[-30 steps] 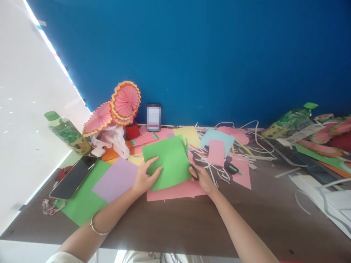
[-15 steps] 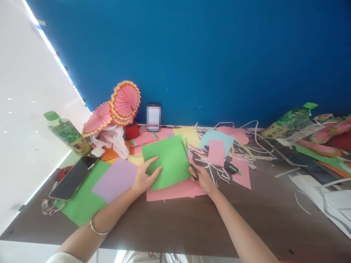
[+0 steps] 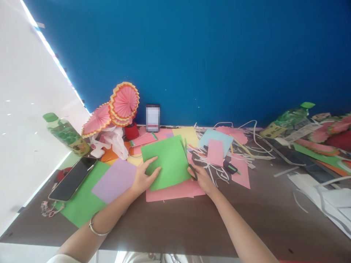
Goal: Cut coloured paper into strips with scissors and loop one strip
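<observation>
Green paper (image 3: 167, 162), one square sheet, lies at the middle of the table (image 3: 175, 226) on top of a pink sheet (image 3: 175, 190). My left hand (image 3: 143, 178) holds its left edge, thumb on top and fingers spread over the sheet, pinching the paper. My right hand (image 3: 202, 178) sits at the sheet's right edge, at 3 o'clock from it, closed around the black handles of the scissors (image 3: 189, 160), whose blades run up along that edge toward 12 o'clock. At 8 o'clock from the green paper lies a lilac sheet (image 3: 113, 180) over a larger green sheet (image 3: 82, 202), with a black phone (image 3: 72, 178) resting just beyond it. At 11 o'clock stand pink pleated paper fans (image 3: 120, 106). At 2 o'clock lie a light blue sheet (image 3: 216, 138), a small pink card (image 3: 215, 151) and loose white paper strips (image 3: 219, 171).
</observation>
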`<state>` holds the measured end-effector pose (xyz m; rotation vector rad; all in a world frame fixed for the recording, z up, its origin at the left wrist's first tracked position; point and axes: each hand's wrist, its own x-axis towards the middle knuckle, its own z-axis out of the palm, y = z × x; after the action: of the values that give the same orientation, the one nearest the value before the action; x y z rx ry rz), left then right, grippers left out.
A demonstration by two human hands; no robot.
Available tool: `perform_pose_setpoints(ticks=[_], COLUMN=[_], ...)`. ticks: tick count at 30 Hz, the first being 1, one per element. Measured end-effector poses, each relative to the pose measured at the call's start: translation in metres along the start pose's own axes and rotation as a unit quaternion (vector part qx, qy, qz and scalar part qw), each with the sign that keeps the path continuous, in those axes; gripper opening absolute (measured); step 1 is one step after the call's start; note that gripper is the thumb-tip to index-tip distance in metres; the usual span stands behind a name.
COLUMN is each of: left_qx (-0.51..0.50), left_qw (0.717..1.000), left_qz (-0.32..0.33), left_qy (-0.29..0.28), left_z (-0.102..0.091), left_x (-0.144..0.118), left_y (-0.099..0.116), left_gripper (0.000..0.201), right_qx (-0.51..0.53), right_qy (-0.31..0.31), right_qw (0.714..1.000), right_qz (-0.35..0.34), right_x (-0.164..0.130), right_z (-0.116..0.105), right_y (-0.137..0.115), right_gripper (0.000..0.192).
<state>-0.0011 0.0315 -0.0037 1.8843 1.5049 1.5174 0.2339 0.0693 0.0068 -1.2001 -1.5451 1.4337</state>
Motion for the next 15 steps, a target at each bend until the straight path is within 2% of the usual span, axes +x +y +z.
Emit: perform_pose_setpoints(ticks=[10,15], left_qx=[0.004,0.005], left_qw=[1.0,0.999], left_qz=[-0.025,-0.018], left_qy=[-0.002,-0.039], left_z=[-0.0001,0.0004], left_x=[-0.0001,-0.0013], left_y=[0.0003,0.0007], left_gripper=[0.033,0.033], right_qx=[-0.057,-0.067], right_qy=[-0.003,0.017], right_qw=[0.997,0.996], right_qz=[-0.053,-0.059], right_x=[-0.0016,-0.0009], right_z=[-0.003,-0.0052], right_y=[-0.0036,-0.0011], right_gripper=[0.046,0.048])
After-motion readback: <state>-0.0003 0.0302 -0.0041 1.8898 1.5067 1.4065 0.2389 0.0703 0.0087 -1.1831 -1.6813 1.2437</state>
